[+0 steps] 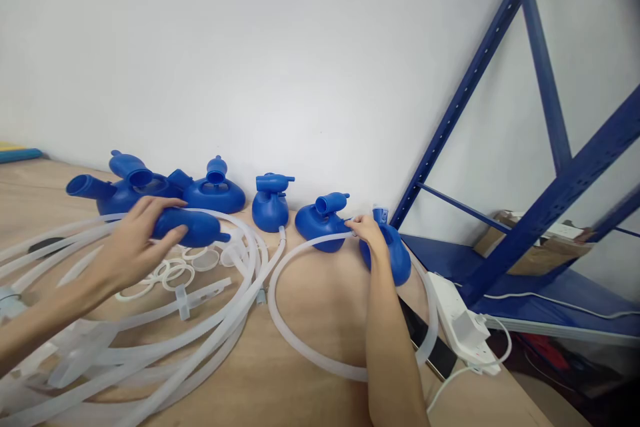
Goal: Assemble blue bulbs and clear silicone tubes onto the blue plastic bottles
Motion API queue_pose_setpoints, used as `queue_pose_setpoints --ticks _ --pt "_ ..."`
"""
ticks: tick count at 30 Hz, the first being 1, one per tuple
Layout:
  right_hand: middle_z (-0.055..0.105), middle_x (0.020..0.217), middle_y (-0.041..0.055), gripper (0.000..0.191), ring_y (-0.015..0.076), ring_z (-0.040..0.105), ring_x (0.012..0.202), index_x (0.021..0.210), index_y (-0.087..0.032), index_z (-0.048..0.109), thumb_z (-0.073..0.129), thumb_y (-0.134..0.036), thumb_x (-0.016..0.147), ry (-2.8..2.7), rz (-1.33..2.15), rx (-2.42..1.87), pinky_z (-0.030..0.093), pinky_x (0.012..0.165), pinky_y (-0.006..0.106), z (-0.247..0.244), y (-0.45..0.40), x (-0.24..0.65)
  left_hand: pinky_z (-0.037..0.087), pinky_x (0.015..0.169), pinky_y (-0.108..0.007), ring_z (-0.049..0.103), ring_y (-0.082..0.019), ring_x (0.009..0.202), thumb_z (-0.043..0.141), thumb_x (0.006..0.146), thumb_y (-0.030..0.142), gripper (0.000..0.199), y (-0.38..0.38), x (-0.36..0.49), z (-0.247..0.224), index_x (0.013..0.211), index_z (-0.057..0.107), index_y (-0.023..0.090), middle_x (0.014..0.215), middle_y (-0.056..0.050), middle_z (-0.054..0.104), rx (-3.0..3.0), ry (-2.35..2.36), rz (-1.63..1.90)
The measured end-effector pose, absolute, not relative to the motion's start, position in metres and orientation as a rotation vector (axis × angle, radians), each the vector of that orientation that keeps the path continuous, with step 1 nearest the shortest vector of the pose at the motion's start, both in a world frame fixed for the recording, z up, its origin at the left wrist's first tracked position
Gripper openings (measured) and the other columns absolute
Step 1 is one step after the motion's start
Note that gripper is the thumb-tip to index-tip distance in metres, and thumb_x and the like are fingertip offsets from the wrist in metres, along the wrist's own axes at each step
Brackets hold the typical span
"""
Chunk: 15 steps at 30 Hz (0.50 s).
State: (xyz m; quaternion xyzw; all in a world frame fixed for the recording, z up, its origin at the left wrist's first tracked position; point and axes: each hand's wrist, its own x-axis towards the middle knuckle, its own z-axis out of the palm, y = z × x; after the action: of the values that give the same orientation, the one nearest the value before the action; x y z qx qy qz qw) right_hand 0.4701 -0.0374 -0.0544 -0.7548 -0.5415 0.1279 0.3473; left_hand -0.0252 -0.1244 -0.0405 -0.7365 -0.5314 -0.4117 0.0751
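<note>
My left hand (137, 247) is closed around the left end of a blue plastic piece (193, 227), rounded with a narrow spout on its right. My right hand (369, 230) pinches the end of a translucent hose (320, 365) beside the spout of a blue plastic bottle (320, 230). From there the hose curves in a large loop on the table, passing under my right forearm. Whether hose and spout touch is hidden by my fingers. Another blue bottle (400, 257) stands just right of that hand, partly covered by it.
More blue bottles (215, 197) line the wall, some with blue pieces on top. Coiled hoses (235, 320), white rings (177, 273) and clear fittings (183, 302) cover the left side. A phone (430, 340), a power strip (460, 320) and a blue rack (460, 100) are at right.
</note>
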Motion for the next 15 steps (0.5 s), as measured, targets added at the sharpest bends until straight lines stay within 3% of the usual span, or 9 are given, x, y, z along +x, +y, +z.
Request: queue_pose_setpoints --ticks 2,5,8,10,15 --pt "0.055 0.049 -0.0006 0.029 0.0150 0.052 0.055 0.053 -0.021 0.053 0.070 -0.032 0.074 -1.407 0.343 -1.958 0.034 0.056 0.027 -0.054 -0.040 0.467 0.051 0.095 -0.041 0.064 -0.029 0.109 0.040 0.096 0.052 0.048 -0.114 0.015 -0.029 0.123 0.063 0.019 0.119 -0.011 0.064 -2.343 -1.459 -1.152" --pt "0.056 0.051 -0.0013 0.028 0.0148 0.052 0.055 0.056 -0.021 0.053 0.072 -0.033 0.073 -1.391 0.349 -1.947 0.034 0.055 0.027 -0.054 -0.042 0.465 0.051 0.097 -0.047 0.067 -0.033 0.107 0.041 0.091 0.047 0.045 -0.091 0.094 -0.018 0.114 0.070 0.021 0.112 -0.012 0.071 -2.700 -1.383 -0.704" --pt "0.057 0.052 -0.0015 0.028 0.0152 0.054 0.057 0.058 -0.021 0.055 0.074 -0.038 0.071 -1.384 0.356 -1.921 0.036 0.056 0.026 -0.056 -0.042 0.465 0.050 0.100 -0.055 0.064 -0.042 0.120 0.044 0.093 0.059 0.058 -0.065 0.178 -0.021 0.136 0.066 0.028 0.124 -0.015 0.072 -2.985 -1.535 -0.356" --pt "0.057 0.052 -0.0012 0.032 0.0154 0.055 0.057 0.058 -0.021 0.057 0.074 -0.044 0.072 -1.394 0.372 -1.896 0.038 0.056 0.026 -0.057 -0.042 0.466 0.051 0.100 -0.053 0.064 -0.043 0.124 0.050 0.090 0.064 0.067 -0.049 0.224 -0.029 0.145 0.059 0.027 0.132 -0.017 0.069 -3.060 -1.566 -0.336" --pt "0.051 0.046 -0.0010 0.047 0.0139 0.052 0.051 0.054 -0.020 0.054 0.065 -0.056 0.082 -1.404 0.400 -1.825 0.039 0.056 0.026 -0.061 -0.038 0.467 0.059 0.076 -0.041 0.076 -0.035 0.086 0.054 0.090 0.058 0.065 -0.014 0.282 -0.053 0.133 0.065 0.012 0.115 -0.023 0.074 -3.100 -1.845 -0.325"
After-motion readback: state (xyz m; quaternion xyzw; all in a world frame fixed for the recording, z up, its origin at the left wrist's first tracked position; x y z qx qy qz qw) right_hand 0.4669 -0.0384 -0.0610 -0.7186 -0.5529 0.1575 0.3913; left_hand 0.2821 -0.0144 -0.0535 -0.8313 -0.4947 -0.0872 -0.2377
